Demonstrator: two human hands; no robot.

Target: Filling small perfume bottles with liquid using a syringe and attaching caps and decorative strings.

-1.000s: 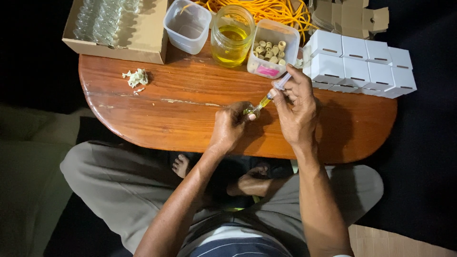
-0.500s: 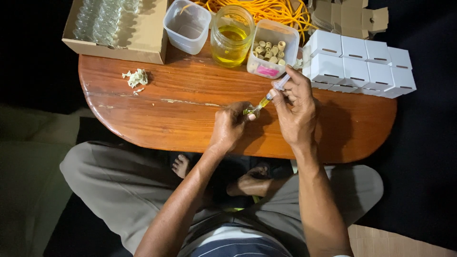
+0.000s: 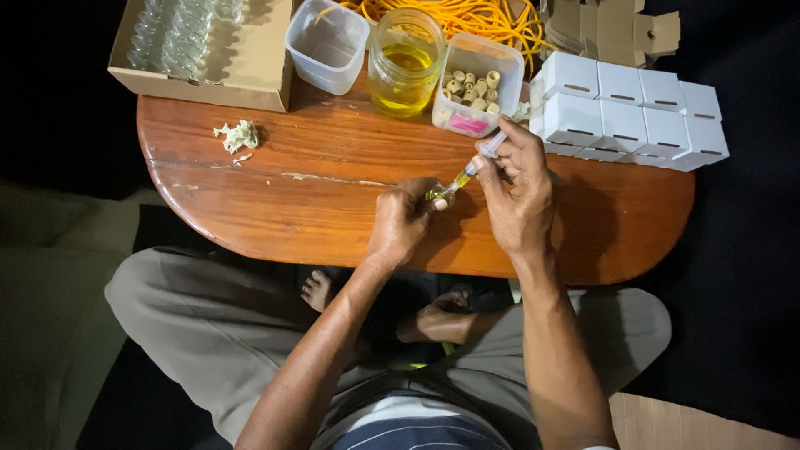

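My right hand (image 3: 518, 193) grips a syringe (image 3: 472, 167) with yellow liquid in it, thumb on the plunger, its tip angled down to the left. The tip meets a small glass vial (image 3: 435, 197) that my left hand (image 3: 401, 222) holds closed in its fingers over the wooden table (image 3: 275, 196). Most of the vial is hidden in my fist. Just behind my hands stand a glass jar of yellow oil (image 3: 407, 62) and a plastic tub of small caps (image 3: 477, 86).
A cardboard box of empty glass vials (image 3: 197, 46) sits at the back left beside an empty plastic tub (image 3: 327, 43). White small boxes (image 3: 628, 114) are stacked at the right. Yellow cord (image 3: 471, 17) lies behind. A crumpled scrap (image 3: 239, 136) lies on the left.
The plunger end of the syringe has shifted slightly under my right thumb; both hands stay in the same place over the table.
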